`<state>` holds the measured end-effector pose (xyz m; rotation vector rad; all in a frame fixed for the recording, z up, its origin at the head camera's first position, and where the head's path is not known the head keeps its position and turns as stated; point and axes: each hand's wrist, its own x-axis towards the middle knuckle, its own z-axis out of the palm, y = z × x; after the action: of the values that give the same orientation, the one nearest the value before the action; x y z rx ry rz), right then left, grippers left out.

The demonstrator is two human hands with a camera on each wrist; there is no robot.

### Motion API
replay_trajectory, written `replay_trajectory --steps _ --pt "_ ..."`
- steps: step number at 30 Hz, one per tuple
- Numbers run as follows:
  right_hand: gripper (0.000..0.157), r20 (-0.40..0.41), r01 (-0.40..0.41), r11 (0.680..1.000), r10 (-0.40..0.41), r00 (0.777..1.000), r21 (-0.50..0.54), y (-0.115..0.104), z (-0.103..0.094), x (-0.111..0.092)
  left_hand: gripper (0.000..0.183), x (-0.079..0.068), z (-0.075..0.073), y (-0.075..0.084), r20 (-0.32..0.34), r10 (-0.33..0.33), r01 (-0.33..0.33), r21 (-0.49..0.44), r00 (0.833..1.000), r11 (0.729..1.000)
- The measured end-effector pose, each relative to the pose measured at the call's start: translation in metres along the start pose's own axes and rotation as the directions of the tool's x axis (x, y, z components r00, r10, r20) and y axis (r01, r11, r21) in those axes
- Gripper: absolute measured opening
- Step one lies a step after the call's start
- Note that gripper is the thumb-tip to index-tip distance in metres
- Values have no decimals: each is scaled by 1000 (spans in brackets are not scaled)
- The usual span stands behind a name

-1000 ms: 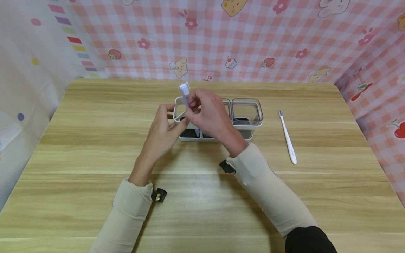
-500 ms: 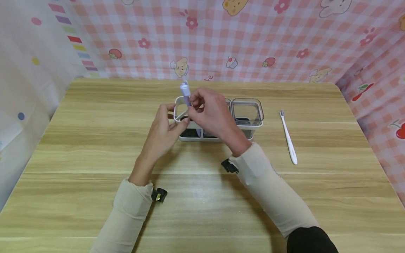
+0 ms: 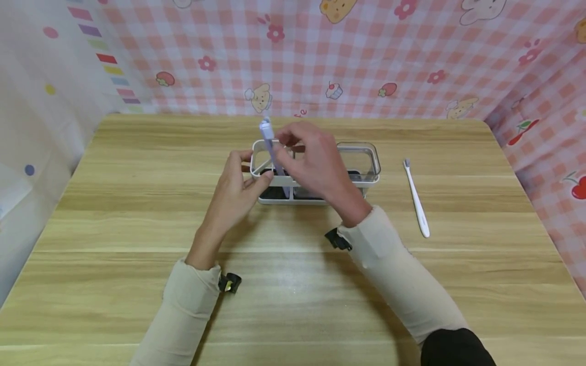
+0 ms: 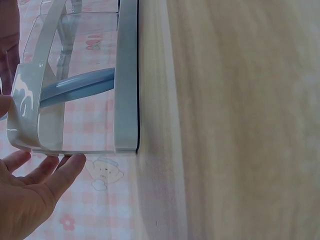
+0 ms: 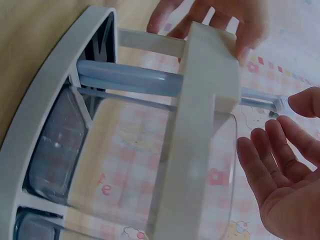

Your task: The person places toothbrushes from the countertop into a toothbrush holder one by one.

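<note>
A white toothbrush holder (image 3: 274,202) with dark pads in its base stands at the back middle of the table. My left hand (image 3: 231,190) grips its left end, thumb at the front of the upper rim and fingers round the side. A pale purple toothbrush (image 3: 267,131) stands slightly tilted in the leftmost slot, head up, its handle (image 5: 130,77) reaching down to the base. My right hand (image 3: 316,160) is just right of the toothbrush, thumb and fingers spread apart close to its head, and it covers the holder's middle in the head view.
A clear cup (image 3: 376,162) sits in the holder's right end, and another clear cup (image 5: 57,145) is beside the toothbrush slot. On the table (image 3: 274,305) to the right lies a white toothbrush (image 3: 416,203). A checked pink curtain (image 3: 302,61) hangs behind.
My right hand has loosened from the purple toothbrush and shifted slightly right, its fingers spreading. More of the toothbrush shows now. My left hand stays on the holder.
</note>
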<state>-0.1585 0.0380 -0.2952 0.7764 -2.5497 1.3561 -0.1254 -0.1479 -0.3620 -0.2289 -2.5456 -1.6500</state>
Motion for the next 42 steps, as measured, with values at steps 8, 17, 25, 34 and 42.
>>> replay_trajectory --steps 8,17,25,34,42 --pt "33 -90 57 993 -66 994 -100 4 -15 -4 57 0 0 1 0 0 0 9 1000 1000" --pt "45 -124 107 972 -135 983 -208 15 -31 -7 58 1 0 1 7 -13 13 5 1000 1000" --pt "58 -160 5 969 -46 986 -245 26 -58 -21 59 -1 0 2 14 -33 33 10 999 999" --pt "64 -274 -72 957 -8 962 -280 43 -102 -32 58 -2 0 1 13 -13 13 2 1000 1000" --pt "64 -366 -132 951 22 930 -279 62 -129 -38 58 -1 0 0 10 -4 4 0 1000 1000"
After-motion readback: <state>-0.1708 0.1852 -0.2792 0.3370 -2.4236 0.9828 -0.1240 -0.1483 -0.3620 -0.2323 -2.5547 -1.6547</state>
